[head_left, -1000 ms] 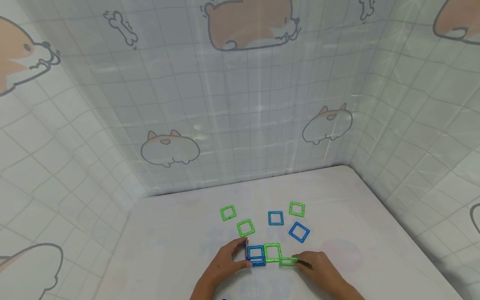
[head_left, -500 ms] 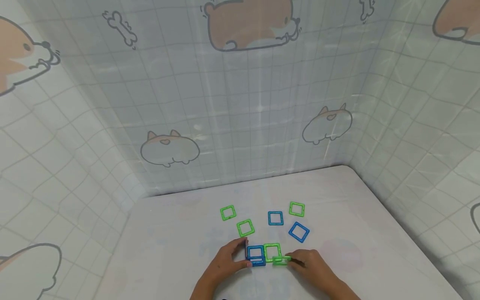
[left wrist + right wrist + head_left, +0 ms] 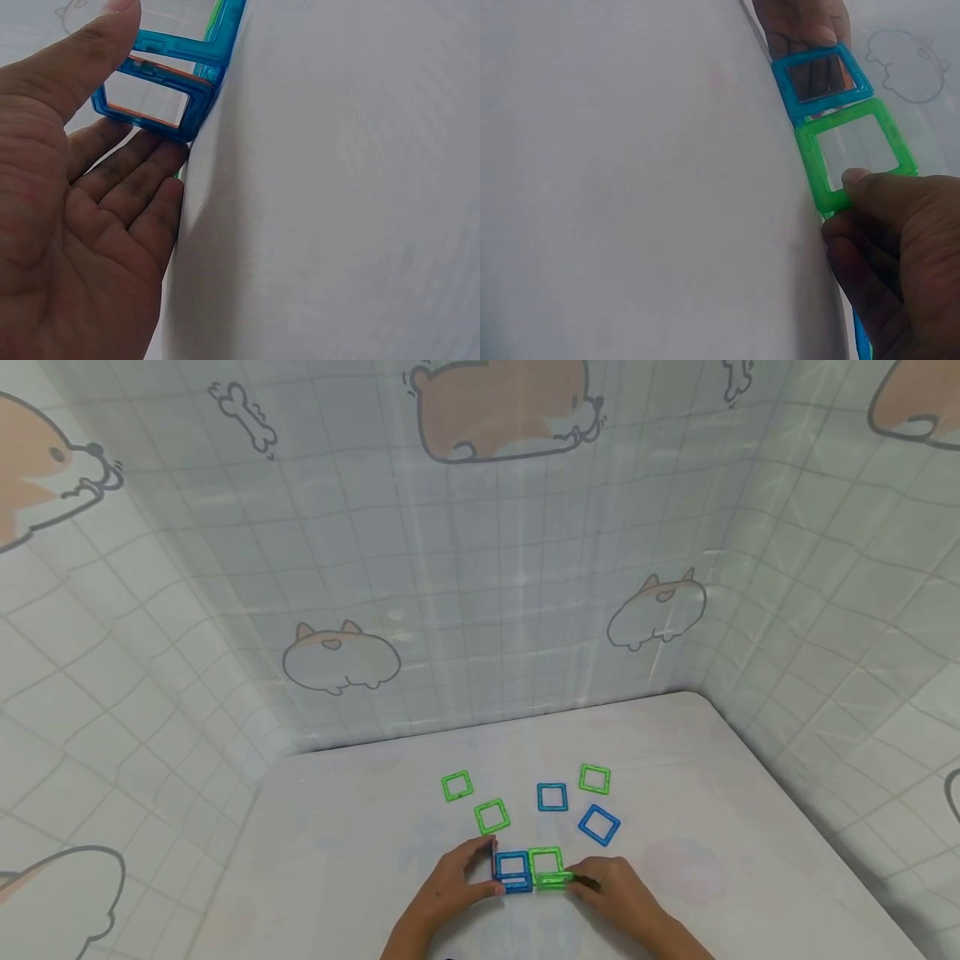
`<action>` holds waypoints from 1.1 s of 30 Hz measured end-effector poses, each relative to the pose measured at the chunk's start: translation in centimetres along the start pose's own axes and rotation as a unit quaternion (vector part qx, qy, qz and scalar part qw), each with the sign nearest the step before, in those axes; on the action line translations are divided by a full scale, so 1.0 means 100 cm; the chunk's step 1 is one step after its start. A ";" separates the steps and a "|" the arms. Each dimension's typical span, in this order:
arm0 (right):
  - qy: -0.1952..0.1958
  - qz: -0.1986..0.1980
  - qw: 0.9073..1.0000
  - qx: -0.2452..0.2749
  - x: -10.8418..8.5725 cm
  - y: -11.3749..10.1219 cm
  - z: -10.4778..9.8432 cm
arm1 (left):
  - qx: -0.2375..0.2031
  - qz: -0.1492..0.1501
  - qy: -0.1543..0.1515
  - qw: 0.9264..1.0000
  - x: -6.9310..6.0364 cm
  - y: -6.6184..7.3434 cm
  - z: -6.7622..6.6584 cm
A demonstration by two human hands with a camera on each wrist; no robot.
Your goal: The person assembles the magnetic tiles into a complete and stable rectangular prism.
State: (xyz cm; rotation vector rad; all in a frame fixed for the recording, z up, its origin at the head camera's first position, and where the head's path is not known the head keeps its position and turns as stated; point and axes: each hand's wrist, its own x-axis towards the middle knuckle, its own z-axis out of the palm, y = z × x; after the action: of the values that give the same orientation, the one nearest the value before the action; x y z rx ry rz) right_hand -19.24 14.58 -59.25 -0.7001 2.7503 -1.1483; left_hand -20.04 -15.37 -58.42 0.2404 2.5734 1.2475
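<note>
Square magnetic frames stand joined near the table's front. My left hand [image 3: 448,885] holds the blue group at its left end, thumb at the upright front blue frame [image 3: 517,887], fingers along the upright left side piece [image 3: 142,118]. A flat blue frame [image 3: 512,853] lies behind, beside a flat green frame [image 3: 545,851]. My right hand [image 3: 617,893] pinches an upright green frame [image 3: 808,161] between thumb and fingers, at the front edge of the flat green one and right beside the front blue frame [image 3: 784,86].
Farther back on the white table [image 3: 360,827] lie loose green frames [image 3: 446,787], [image 3: 491,802] and another green frame [image 3: 595,767], with a blue frame [image 3: 552,785] and a tilted blue frame [image 3: 590,816]. A patterned curtain surrounds the table.
My right hand has moved left with the upright green frame, from the right of the flat green frame to its front edge. My left hand has stayed in place.
</note>
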 end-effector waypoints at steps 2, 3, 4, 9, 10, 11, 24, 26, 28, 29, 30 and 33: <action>0.006 -0.004 1.000 0.001 0.001 -0.002 0.001 | 0.002 0.001 -0.001 1.000 0.000 0.000 0.000; 0.008 -0.005 1.000 0.001 0.001 -0.002 0.001 | 0.002 0.001 -0.002 1.000 0.000 0.000 0.000; 0.011 -0.006 1.000 0.000 0.001 -0.003 0.001 | 0.002 0.002 -0.002 1.000 0.000 0.000 0.000; 0.018 -0.002 1.000 0.000 0.001 -0.005 0.001 | 0.002 0.008 0.000 1.000 0.000 -0.001 0.001; 0.018 -0.002 1.000 0.000 0.001 -0.005 0.001 | 0.001 0.009 0.000 1.000 -0.001 -0.001 0.001; 0.018 -0.001 1.000 0.001 0.001 -0.005 0.001 | 0.001 0.010 0.000 1.000 -0.001 0.000 0.001; -0.016 0.022 1.000 0.013 0.000 0.000 -0.005 | -0.001 0.006 0.000 1.000 0.000 0.001 0.001; -0.018 0.029 0.999 0.008 0.000 0.004 -0.008 | 0.004 0.009 0.000 1.000 0.000 0.001 0.001; -0.016 0.036 0.999 -0.002 -0.001 0.008 -0.012 | 0.009 0.011 0.001 1.000 0.000 0.001 0.001; -0.009 0.038 0.999 -0.006 -0.002 0.010 -0.013 | 0.010 0.011 0.002 1.000 0.000 0.001 0.001; 0.002 0.037 0.999 -0.010 -0.002 0.012 -0.014 | 0.011 0.012 0.002 1.000 0.000 0.001 0.001; 0.051 0.040 0.997 -0.032 -0.004 0.017 -0.017 | 0.012 0.013 0.002 1.000 -0.001 0.000 0.001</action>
State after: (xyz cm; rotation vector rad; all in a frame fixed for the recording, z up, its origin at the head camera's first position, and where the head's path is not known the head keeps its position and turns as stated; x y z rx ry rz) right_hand -19.92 16.91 -59.20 -0.5457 2.8821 -1.1162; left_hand -19.94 -15.31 -58.50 0.2768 2.5988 1.2279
